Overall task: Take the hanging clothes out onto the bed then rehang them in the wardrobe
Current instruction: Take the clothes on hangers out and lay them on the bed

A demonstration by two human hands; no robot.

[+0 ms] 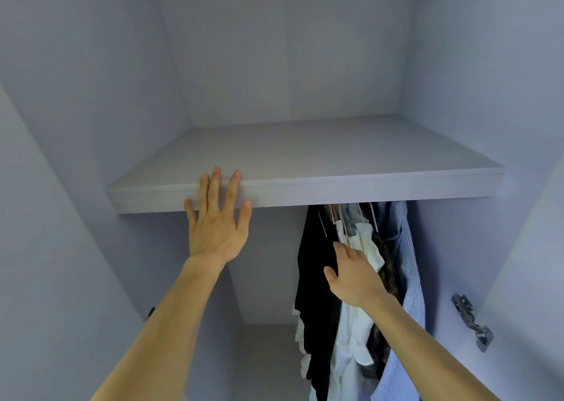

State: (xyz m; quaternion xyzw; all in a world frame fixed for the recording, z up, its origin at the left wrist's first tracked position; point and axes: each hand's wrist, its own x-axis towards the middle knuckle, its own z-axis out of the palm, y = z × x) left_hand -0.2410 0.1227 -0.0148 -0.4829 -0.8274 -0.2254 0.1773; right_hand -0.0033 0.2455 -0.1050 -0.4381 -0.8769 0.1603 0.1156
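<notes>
Fingers (pixel 337 248) of the right hand (pixel 354 275) lie straight, gripping nothing, slipped among the clothes (pixel 409 263) that hang down under the shelf (pixel 305 156). Their hangers (pixel 341 217) are just above it. Left hand (pixel 218 220), spread flat on the shelf edge, is farther off.

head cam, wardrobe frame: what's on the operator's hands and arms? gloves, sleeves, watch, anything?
Nothing worn that shows. The left hand and right hand are bare: no gloves, no tape. The left forearm and right forearm are bare down to the frame's edge, with no sleeve, cuff, watch or band. Some right fingers are hidden among the hanging clothes, so rings there can't be ruled out.
</notes>
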